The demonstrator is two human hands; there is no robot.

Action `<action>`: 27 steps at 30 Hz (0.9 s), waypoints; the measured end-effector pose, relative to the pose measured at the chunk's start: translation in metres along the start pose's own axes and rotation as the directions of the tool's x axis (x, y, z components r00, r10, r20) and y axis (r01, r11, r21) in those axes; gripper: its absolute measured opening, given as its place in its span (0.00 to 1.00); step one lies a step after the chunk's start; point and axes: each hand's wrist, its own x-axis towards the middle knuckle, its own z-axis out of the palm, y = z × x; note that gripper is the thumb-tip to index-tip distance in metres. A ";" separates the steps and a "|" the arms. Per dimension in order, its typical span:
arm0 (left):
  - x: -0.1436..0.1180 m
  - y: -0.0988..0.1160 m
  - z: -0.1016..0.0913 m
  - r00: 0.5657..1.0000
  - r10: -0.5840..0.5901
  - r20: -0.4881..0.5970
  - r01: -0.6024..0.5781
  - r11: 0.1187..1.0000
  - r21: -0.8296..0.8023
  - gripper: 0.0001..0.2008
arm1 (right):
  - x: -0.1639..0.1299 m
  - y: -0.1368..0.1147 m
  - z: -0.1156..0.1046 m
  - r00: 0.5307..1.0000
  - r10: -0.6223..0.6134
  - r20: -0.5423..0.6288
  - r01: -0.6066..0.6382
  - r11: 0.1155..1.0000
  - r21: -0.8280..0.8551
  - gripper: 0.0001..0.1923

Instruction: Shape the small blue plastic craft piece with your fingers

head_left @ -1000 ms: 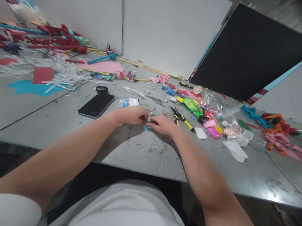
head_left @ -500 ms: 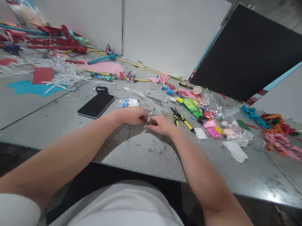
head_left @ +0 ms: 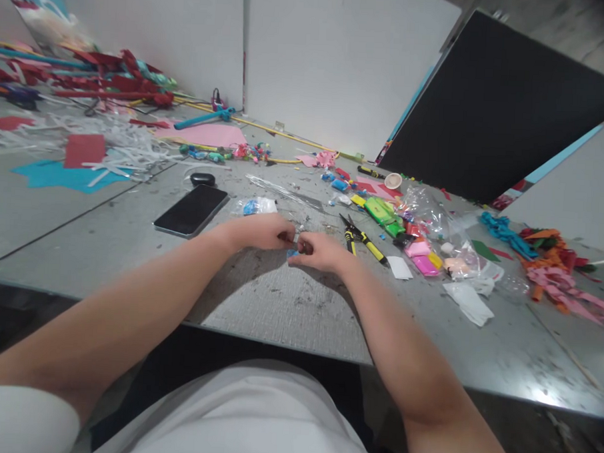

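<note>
Near the middle of the frame, two bare hands meet fingertip to fingertip on a grey worktop (head_left: 288, 306). The left hand (head_left: 262, 230) and right hand (head_left: 321, 252) both pinch a tiny pale piece (head_left: 296, 238) between closed fingers; it is too small to identify. A small blue scrap (head_left: 291, 253) lies just under the right fingers, partly hidden. Yellow-handled cutters (head_left: 359, 236) lie just right; a black phone (head_left: 191, 209) lies to the left.

My left hand (head_left: 262, 233) and right hand (head_left: 319, 252) are bare: no gloves, rings or watch visible. Forearms uncovered the whole way up. I'm wearing a white short-sleeved top (head_left: 233, 417), sleeve edges showing at both lower corners, plain, no print.
</note>
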 end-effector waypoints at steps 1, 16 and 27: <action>0.000 0.000 0.000 1.000 0.000 -0.002 0.000 1.000 0.000 0.14 | 0.000 0.000 0.000 1.000 0.003 -0.003 -0.003 1.000 -0.001 0.16; -0.001 0.005 -0.002 1.000 -0.012 0.004 0.012 0.999 0.035 0.13 | 0.003 0.001 0.004 0.998 0.017 -0.052 -0.019 0.999 -0.033 0.17; 0.001 0.000 0.001 1.000 -0.017 0.014 0.017 0.999 0.032 0.14 | 0.005 0.001 0.006 0.998 0.039 -0.055 -0.041 0.999 -0.036 0.19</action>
